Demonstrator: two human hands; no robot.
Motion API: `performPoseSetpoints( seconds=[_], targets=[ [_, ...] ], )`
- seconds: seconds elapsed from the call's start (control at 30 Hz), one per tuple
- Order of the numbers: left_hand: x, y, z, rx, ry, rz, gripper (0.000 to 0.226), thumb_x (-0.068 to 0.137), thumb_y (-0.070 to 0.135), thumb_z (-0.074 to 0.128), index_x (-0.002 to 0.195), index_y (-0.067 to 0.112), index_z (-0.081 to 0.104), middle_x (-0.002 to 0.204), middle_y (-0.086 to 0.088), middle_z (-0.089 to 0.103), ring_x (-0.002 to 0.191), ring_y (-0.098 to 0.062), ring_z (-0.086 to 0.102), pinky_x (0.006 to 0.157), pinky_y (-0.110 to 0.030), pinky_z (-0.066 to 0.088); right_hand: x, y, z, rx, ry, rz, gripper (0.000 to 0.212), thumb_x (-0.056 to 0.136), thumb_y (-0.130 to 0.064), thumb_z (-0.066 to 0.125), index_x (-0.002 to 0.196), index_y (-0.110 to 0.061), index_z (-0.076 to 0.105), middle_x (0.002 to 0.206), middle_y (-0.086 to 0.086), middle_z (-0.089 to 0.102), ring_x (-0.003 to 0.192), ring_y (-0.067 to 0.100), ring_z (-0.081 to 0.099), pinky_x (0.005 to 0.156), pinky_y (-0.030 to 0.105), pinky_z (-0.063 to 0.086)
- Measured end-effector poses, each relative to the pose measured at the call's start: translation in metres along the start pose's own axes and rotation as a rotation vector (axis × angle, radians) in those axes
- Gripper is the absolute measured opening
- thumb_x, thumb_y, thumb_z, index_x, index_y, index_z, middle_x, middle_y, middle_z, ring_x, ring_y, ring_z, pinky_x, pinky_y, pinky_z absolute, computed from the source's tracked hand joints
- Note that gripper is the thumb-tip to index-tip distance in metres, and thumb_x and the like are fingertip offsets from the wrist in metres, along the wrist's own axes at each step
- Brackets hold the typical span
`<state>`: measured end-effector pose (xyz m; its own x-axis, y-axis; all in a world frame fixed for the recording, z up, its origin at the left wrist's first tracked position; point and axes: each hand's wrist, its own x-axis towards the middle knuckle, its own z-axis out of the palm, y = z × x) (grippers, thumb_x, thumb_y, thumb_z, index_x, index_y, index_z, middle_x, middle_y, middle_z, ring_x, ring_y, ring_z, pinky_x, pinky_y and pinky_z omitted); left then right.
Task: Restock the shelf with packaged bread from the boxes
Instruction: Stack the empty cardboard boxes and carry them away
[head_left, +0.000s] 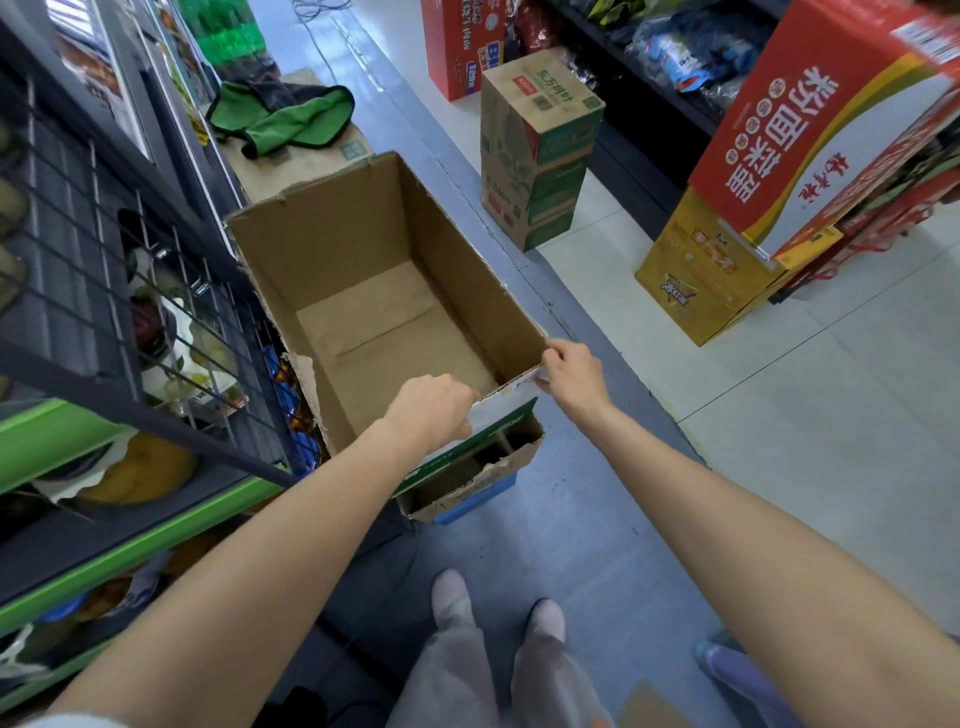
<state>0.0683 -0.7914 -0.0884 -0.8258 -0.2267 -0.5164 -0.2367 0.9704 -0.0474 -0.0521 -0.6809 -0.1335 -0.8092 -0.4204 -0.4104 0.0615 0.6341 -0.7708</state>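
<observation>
My left hand (434, 410) and right hand (569, 376) each grasp the near rim of the open cardboard box (374, 291), its visible interior bare, standing on the floor beside the shelf (130, 364); packaged bread (140, 467) lies on the shelf; beyond, a green cloth (283, 119) rests on another carton (306, 161).

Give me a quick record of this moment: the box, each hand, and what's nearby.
open cardboard box: empty, bare bottom showing
left hand: grips the box's near rim
right hand: pinches the near right corner of the rim
shelf: left of the box, packaged goods behind wire
green cloth: on a carton beyond the box
</observation>
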Motion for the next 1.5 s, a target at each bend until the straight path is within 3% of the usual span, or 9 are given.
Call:
performPoseSetpoints(
  seconds=[0.1,0.23,0.4,0.57,0.7,1.0,1.13,1.33,1.5],
  targets=[
    [0.002,-0.002,-0.004,-0.018,0.008,-0.008,0.019,0.091,0.018,0.049,0.103,0.007,0.057,0.103,-0.013,0.063,0.077,-0.029,0.052,0.064,-0.034,0.04,0.003,-0.006,0.001,-0.027,0.027,-0.033,0.032,0.098,-0.008,0.034,0.067,-0.007,0.043,0.076,0.012,0.047,0.076,0.024,0.049,0.089,0.057,0.05],
    [0.004,-0.002,0.0,-0.024,0.011,0.002,0.019,0.091,0.019,0.049,0.103,0.007,0.057,0.104,-0.014,0.064,0.089,-0.033,0.061,0.064,-0.034,0.041,0.01,0.003,0.005,-0.066,0.042,-0.012,0.028,0.097,-0.008,0.033,0.073,-0.003,0.047,0.078,0.014,0.05,0.079,0.033,0.056,0.088,0.059,0.049],
    [0.007,0.004,0.006,-0.099,0.007,0.014,0.02,0.093,0.016,0.045,0.11,0.009,0.053,0.103,-0.014,0.063,0.073,-0.024,0.049,0.061,-0.031,0.04,0.018,0.017,0.008,-0.053,0.039,0.043,0.027,0.099,-0.009,0.033,0.088,0.001,0.056,0.096,0.021,0.061,0.096,0.036,0.06,0.091,0.055,0.05],
    [0.022,0.003,0.024,-0.116,0.034,0.035,0.025,0.093,0.013,0.042,0.114,0.011,0.054,0.105,-0.012,0.064,0.087,-0.032,0.062,0.062,-0.033,0.043,0.028,0.033,0.01,-0.066,0.013,0.119,0.026,0.099,-0.01,0.037,0.105,0.0,0.06,0.105,0.018,0.061,0.102,0.032,0.059,0.093,0.05,0.051],
    [0.038,0.009,0.038,-0.13,0.034,0.043,0.025,0.092,0.01,0.04,0.112,0.012,0.056,0.102,-0.012,0.065,0.086,-0.033,0.063,0.061,-0.034,0.045,0.032,0.049,0.016,-0.059,0.006,0.19,0.032,0.1,-0.013,0.038,0.128,-0.001,0.05,0.123,0.017,0.057,0.114,0.032,0.055,0.098,0.046,0.048],
    [0.052,0.02,0.045,-0.155,-0.005,-0.001,0.023,0.094,0.017,0.042,0.113,0.013,0.054,0.107,-0.012,0.064,0.093,-0.033,0.062,0.065,-0.034,0.043,0.035,0.058,0.018,-0.131,-0.133,0.256,0.048,0.098,-0.022,0.048,0.139,-0.002,0.035,0.141,0.018,0.044,0.131,0.034,0.041,0.108,0.048,0.037],
    [0.051,0.02,0.042,-0.2,0.008,-0.017,0.025,0.095,0.024,0.044,0.115,0.014,0.055,0.109,-0.01,0.064,0.095,-0.032,0.061,0.068,-0.034,0.044,0.033,0.059,0.013,-0.085,-0.133,0.266,0.052,0.095,-0.022,0.053,0.14,-0.002,0.035,0.14,0.016,0.046,0.13,0.033,0.042,0.108,0.047,0.038],
    [0.047,0.025,0.034,-0.196,0.019,-0.034,0.024,0.095,0.021,0.044,0.113,0.013,0.057,0.109,-0.011,0.064,0.096,-0.033,0.061,0.068,-0.032,0.042,0.022,0.06,0.01,-0.016,-0.122,0.222,0.04,0.095,-0.017,0.054,0.132,-0.006,0.045,0.131,0.013,0.054,0.121,0.031,0.05,0.104,0.044,0.041],
    [0.037,0.029,0.029,-0.202,0.036,-0.06,0.022,0.095,0.02,0.043,0.108,0.01,0.058,0.105,-0.012,0.065,0.092,-0.034,0.061,0.068,-0.032,0.042,0.004,0.056,0.008,0.037,-0.151,0.239,0.056,0.097,-0.016,0.051,0.146,-0.005,0.028,0.143,0.014,0.043,0.128,0.032,0.044,0.109,0.044,0.037]
  ],
)
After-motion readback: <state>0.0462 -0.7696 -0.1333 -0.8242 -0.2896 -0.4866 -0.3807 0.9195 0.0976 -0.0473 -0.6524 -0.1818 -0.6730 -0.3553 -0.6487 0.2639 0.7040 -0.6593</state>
